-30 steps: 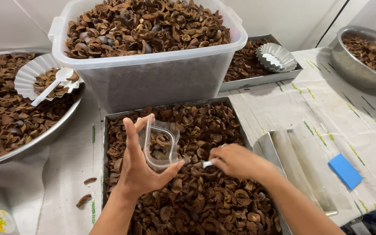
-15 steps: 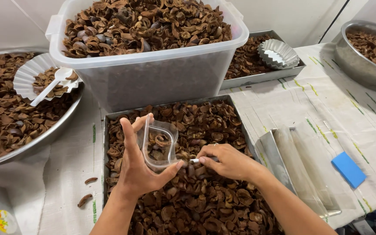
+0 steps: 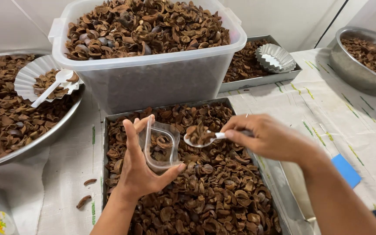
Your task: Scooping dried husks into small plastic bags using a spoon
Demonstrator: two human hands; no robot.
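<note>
My left hand (image 3: 140,167) grips a small clear plastic cup (image 3: 159,146) tilted on its side, with a few brown shell pieces inside. My right hand (image 3: 268,137) holds a white plastic spoon (image 3: 201,139) heaped with brown shell pieces, its bowl right beside the cup's mouth. Both hands hover over a metal tray (image 3: 106,143) filled with brown dried shell pieces (image 3: 209,196).
A large clear plastic tub (image 3: 153,82) of shells stands behind the tray. A round metal pan (image 3: 44,137) at left holds shells, a paper liner (image 3: 29,78) and a white spoon (image 3: 51,87). A second tray (image 3: 257,80) with fluted liners (image 3: 275,56), a metal bowl (image 3: 353,69) and a blue card (image 3: 347,169) lie right.
My right hand has lifted out of the shells with a loaded spoon and moved up toward the cup. The left hand and cup stay nearly still.
</note>
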